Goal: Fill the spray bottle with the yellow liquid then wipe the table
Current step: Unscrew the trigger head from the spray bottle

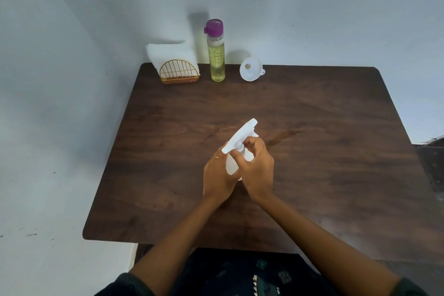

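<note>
From the head camera, the white spray bottle (236,151) sits near the middle of the dark wooden table (324,151), held between both hands, its body roughly upright and the trigger head on top running long from near-left to far-right, nozzle tip aimed away toward the far right. The left hand (217,176) wraps the bottle's body from the left side, fingers curled around behind it, a ring showing on one finger. The right hand (258,170) comes in from the right, fingers and thumb curled round the neck just under the spray head, gripping it there. Along the far edge by the wall, a tall clear bottle of yellow liquid (217,55) stands upright with its purple cap on. Just right of it a white funnel (251,70) lies tipped, wide mouth facing the camera. To the left, white napkins (168,54) stand in a gold wire holder (179,74).
</note>
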The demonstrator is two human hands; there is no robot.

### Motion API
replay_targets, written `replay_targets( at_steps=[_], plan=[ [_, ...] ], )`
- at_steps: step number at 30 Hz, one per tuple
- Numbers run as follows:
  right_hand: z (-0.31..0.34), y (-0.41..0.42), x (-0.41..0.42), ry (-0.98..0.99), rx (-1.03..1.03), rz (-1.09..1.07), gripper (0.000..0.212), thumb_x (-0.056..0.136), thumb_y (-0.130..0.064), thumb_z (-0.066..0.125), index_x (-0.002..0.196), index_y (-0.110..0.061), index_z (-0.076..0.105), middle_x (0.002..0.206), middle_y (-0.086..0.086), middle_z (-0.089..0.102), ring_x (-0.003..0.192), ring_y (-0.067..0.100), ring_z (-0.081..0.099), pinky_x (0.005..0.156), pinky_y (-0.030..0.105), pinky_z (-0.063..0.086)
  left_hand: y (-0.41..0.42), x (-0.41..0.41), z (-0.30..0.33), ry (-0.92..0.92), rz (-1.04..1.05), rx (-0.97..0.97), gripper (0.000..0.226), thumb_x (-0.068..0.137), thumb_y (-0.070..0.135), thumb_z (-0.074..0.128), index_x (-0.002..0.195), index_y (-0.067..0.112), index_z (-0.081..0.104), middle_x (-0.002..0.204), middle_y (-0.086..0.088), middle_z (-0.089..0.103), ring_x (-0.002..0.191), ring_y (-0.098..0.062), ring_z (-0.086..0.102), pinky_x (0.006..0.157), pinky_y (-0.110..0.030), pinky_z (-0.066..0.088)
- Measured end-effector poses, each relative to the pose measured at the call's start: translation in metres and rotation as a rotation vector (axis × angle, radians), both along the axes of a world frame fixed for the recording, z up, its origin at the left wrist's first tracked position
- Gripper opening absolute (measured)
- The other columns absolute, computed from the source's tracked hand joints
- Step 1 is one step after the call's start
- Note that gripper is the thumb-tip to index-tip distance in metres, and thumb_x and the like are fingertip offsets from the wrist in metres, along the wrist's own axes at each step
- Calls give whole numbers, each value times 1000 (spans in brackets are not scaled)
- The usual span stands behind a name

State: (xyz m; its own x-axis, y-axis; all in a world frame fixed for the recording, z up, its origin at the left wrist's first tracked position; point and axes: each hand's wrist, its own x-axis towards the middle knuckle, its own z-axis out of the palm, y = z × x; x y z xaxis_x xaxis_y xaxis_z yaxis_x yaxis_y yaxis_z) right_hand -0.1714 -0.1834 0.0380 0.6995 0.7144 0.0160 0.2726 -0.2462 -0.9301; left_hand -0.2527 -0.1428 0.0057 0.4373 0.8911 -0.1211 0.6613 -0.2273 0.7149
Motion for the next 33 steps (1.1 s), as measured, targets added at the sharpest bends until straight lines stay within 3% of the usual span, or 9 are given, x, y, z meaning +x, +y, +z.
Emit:
replay_targets(
  at_steps=[4, 6, 10, 15, 18, 23, 28, 31, 33],
  plan=[
    [-3, -2, 2, -185, -16, 102, 30, 85, -20, 62, 113, -9, 57, 105, -4, 65, 91, 11, 58, 83, 31, 50, -2, 2, 5, -40, 9, -32, 39, 90, 25, 60, 126, 10, 54, 118, -5, 65, 110, -23, 60, 94, -30, 44],
    [-2, -1, 6, -223, -29, 199, 34, 85, -20, 57, 116, -6, 56, 108, 5, 66, 91, 15, 60, 81, 32, 52, -1, 2, 5, -7, -2, -75, 44, 92, 35, 54, 132, 15, 49, 127, -2, 60, 118, -20, 55, 99, -29, 40],
    [6, 1, 18, -137, -41, 325, 31, 88, -17, 61, 118, -9, 56, 108, -2, 65, 91, 9, 59, 83, 34, 54, -1, 1, -5, -16, -6, -81, 72, 80, 67, 42, 141, 28, 38, 137, 8, 54, 124, -11, 52, 106, -35, 42],
    [3, 9, 16, -151, -31, 191, 51, 66, -49, 77, 105, -24, 54, 102, -18, 53, 97, 10, 54, 84, 31, 51, -2, 3, -6, -18, 37, -65, 59, 84, 42, 65, 136, 21, 46, 131, 1, 60, 118, -17, 57, 103, -41, 46],
    [3, 10, 11, -133, -6, 132, 46, 71, -32, 80, 106, -28, 51, 95, -31, 52, 90, 3, 58, 84, 35, 54, -1, 5, -6, 19, 47, -118, 56, 87, 42, 59, 136, 20, 44, 135, -1, 56, 123, -19, 53, 108, -38, 41],
    [1, 2, 14, -148, 17, 254, 56, 81, -16, 69, 129, -18, 42, 114, -14, 56, 94, 3, 59, 89, 38, 54, -1, 4, -8, -9, 1, -115, 54, 91, 43, 53, 139, 24, 40, 139, 3, 52, 127, -15, 48, 110, -32, 37],
    [7, 9, 12, -176, 4, 164, 70, 64, -44, 77, 123, -29, 41, 109, -20, 48, 102, 11, 52, 92, 43, 46, -2, 3, -12, -21, 29, -73, 57, 86, 38, 63, 137, 19, 44, 133, -2, 57, 122, -18, 54, 106, -39, 43],
    [6, 10, 15, -117, 27, 134, 65, 68, -32, 79, 117, -38, 37, 89, -23, 55, 90, 5, 57, 90, 50, 46, 0, 7, -11, -31, 72, -174, 57, 88, 42, 59, 137, 19, 43, 137, -1, 53, 125, -19, 51, 109, -39, 39],
    [4, 7, 17, -129, 12, 167, 62, 73, -26, 76, 119, -38, 37, 89, -32, 54, 93, -2, 56, 92, 51, 44, 1, 7, -10, 0, 88, -219, 55, 90, 43, 54, 138, 20, 41, 140, -1, 50, 127, -17, 48, 111, -35, 36]
  ],
)
